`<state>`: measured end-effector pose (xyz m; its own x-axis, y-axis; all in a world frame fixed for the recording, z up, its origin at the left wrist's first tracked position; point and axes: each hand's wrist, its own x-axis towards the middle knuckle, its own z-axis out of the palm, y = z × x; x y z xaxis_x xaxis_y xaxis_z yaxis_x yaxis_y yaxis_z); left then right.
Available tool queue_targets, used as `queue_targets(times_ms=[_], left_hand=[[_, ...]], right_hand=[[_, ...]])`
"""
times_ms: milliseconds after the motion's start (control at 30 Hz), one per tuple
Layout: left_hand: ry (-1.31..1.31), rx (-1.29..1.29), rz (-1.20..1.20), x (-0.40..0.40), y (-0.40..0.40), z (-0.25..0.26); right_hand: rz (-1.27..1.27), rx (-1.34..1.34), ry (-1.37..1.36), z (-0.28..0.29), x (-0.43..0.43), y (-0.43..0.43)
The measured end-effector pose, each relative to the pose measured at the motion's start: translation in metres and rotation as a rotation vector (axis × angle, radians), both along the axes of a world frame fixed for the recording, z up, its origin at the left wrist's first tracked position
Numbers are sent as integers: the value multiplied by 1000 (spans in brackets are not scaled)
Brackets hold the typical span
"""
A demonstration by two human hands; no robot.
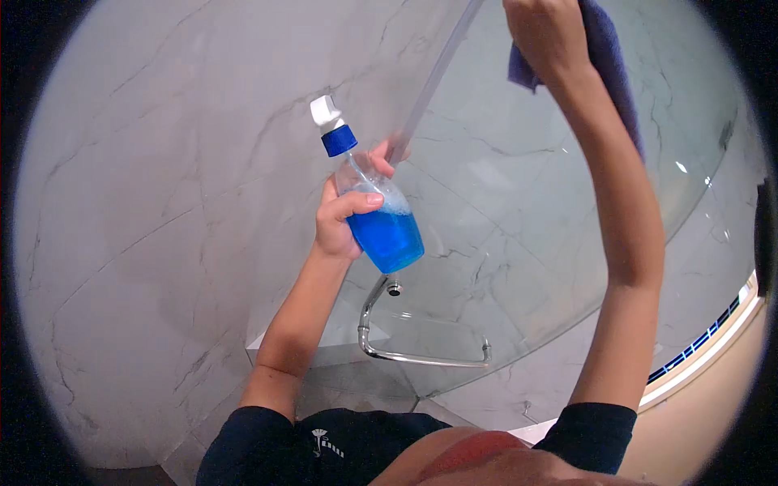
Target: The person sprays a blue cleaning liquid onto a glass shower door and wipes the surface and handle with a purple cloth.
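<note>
A clear plastic spray bottle (392, 240) of blue liquid is in my left hand (339, 222), tilted with its cap end to the upper left. Foam lies on top of the liquid. The bottle has a blue collar (340, 141) and a white spray head (325, 112). My left fingers reach behind the bottle, by the edge strip of a glass panel (516, 176). High up at the right, my right hand (550, 36) grips a purple-blue cloth (608, 54) over the glass. The top frame edge cuts off part of this hand and the cloth.
Below the bottle, a chrome bar handle (419, 359) is fixed to the glass. A translucent strip (434, 79) runs along the panel's edge. Marble-patterned wall (134, 200) stands at the left. A curved-looking window frame (699, 358) shows at the lower right.
</note>
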<state>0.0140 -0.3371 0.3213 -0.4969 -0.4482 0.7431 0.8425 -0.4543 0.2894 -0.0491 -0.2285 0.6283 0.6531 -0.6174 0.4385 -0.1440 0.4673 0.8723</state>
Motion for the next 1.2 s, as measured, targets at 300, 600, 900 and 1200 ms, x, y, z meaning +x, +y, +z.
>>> queue_targets(times_ms=[300, 600, 900, 1200], left_hand=[[-64, -18, -21, 5, -3, -1], [27, -87, 22, -3, -3, 2], [-20, -135, 69, -8, -1, 0], [-108, 86, -6, -3, -28, -30]], right_hand=[[359, 417, -226, -120, -44, 33], [158, -943, -377, -59, -247, 299], [360, -1406, -731, -164, -283, 330], [558, -49, -490, -207, -26, -31]])
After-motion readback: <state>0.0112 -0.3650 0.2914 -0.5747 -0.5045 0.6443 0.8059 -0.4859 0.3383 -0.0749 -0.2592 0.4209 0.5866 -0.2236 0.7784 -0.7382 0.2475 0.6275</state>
